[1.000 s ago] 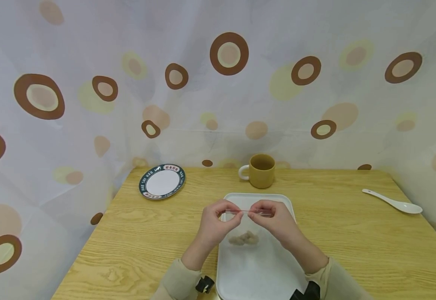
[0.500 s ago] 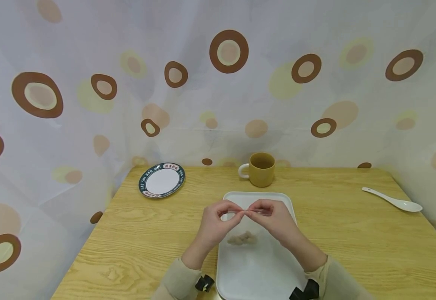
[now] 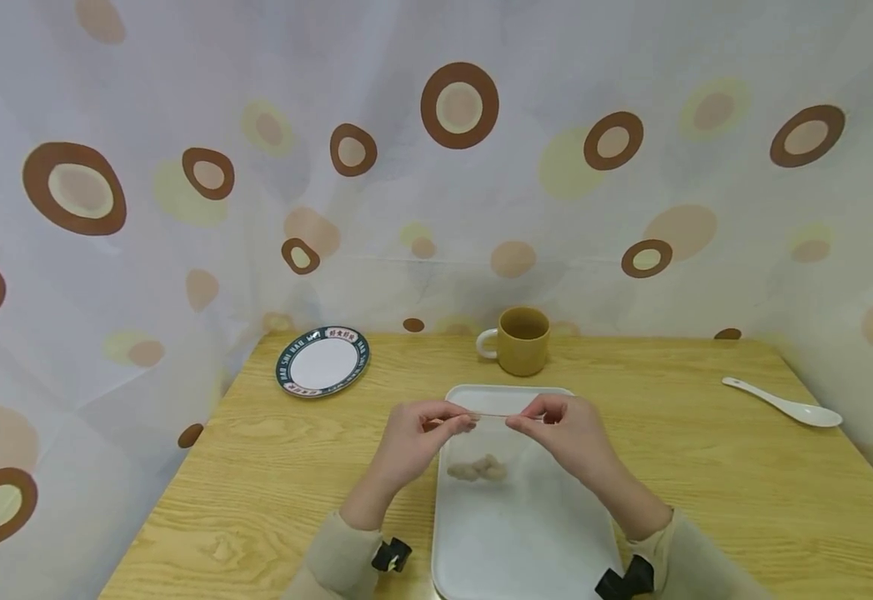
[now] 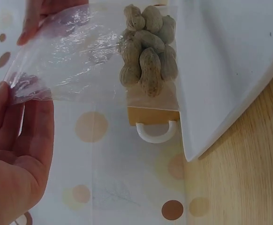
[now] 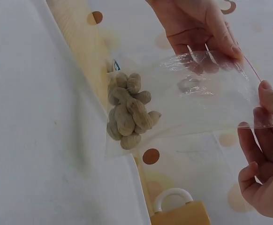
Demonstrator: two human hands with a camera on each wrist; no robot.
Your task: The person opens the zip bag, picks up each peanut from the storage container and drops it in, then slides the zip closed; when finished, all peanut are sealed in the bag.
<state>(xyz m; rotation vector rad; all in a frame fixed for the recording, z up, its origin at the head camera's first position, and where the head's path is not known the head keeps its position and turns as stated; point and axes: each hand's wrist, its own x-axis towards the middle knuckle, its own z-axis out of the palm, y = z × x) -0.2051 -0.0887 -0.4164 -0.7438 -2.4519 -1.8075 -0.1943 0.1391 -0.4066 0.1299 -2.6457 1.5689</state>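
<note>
A clear zip bag (image 5: 188,98) with several unshelled peanuts (image 4: 148,51) hangs over the tray. My left hand (image 3: 413,442) pinches one end of the bag's top edge between thumb and fingers. At the other end, my right hand (image 3: 571,437) pinches the same edge, which stretches straight between the two. A thin red line runs along that edge in the right wrist view. The peanuts lie bunched at the bag's bottom, away from the fingers. Whether the bag's mouth is sealed cannot be told.
Below the hands lies a white tray (image 3: 519,542) on the wooden table (image 3: 256,492). Behind it stands a yellow mug (image 3: 524,343) with a white handle. A green-rimmed plate (image 3: 323,363) is at the back left, a white spoon (image 3: 785,402) at the right.
My fingertips, close together in the earlier frames, have slid apart along the bag's top edge, the left hand leftward and the right hand rightward. The bagged peanuts have shifted slightly left.
</note>
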